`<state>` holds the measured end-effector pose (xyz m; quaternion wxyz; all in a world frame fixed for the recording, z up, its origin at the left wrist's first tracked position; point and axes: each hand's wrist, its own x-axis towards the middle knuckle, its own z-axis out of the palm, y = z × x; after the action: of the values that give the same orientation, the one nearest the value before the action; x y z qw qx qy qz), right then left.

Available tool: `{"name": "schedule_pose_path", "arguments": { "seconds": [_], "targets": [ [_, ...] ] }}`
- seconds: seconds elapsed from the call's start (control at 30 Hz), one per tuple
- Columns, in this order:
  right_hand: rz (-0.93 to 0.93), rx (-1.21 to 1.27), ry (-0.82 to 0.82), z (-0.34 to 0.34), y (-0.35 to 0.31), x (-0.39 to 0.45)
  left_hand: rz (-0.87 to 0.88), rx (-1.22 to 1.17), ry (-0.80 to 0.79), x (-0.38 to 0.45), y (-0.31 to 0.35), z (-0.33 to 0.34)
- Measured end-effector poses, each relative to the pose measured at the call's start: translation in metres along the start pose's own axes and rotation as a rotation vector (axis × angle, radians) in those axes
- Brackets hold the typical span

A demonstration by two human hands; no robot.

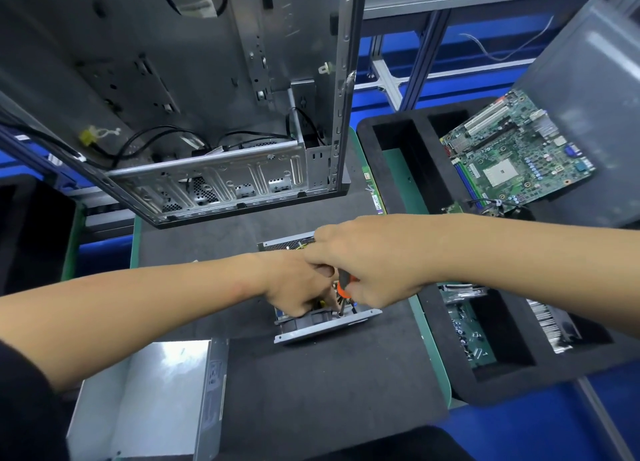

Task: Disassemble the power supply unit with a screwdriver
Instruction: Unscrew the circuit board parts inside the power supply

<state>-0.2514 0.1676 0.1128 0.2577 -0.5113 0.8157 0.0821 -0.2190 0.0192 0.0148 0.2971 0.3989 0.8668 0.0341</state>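
Screwdriver (343, 284) stands nearly upright in the closed right hand (367, 263), tip down at the near rim of the power supply unit (325, 327), mid-surface (311, 384). Left hand (298, 287), equally near, is clamped on the unit's inside just beside it.

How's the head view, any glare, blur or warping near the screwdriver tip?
Head view: glare on the loose metal cover at lower left; wide-angle bending at the edges; computer case soft with blur; the right hand shades the screwdriver, so its tip in the power supply unit is dim.
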Motion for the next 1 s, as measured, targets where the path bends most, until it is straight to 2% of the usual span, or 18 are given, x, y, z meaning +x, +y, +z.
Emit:
{"name": "schedule_pose_path", "arguments": {
  "seconds": [0.13,0.23,0.4,0.43,0.53,0.6,0.73,0.9,1.0],
  "targets": [
    [0.0,-0.018,0.052,0.003,0.002,0.0,0.039,-0.015,0.0,0.002,-0.001,-0.002],
    [-0.012,-0.032,0.006,-0.002,0.001,-0.003,0.052,-0.026,0.044,0.002,-0.001,-0.001],
    [-0.153,0.163,-0.075,-0.007,-0.001,-0.011,-0.005,0.051,-0.044,0.002,-0.002,0.002],
    [-0.143,0.16,-0.088,-0.007,-0.002,-0.011,0.002,0.039,-0.034,0.002,-0.001,0.001],
    [0.008,0.092,-0.069,-0.005,-0.003,-0.01,0.118,-0.015,0.13,0.001,0.001,-0.004],
    [0.053,0.017,-0.077,-0.006,-0.002,-0.009,0.106,0.035,0.068,0.001,0.001,-0.006],
    [0.025,-0.009,-0.062,-0.004,-0.004,-0.008,0.057,0.059,-0.002,0.003,0.003,-0.005],
    [0.005,0.039,-0.069,-0.004,-0.002,-0.012,0.047,0.08,-0.019,0.001,0.005,-0.006],
    [0.04,0.031,-0.037,-0.002,-0.002,-0.01,0.045,-0.014,0.004,0.001,0.004,-0.007]
  ]
}}
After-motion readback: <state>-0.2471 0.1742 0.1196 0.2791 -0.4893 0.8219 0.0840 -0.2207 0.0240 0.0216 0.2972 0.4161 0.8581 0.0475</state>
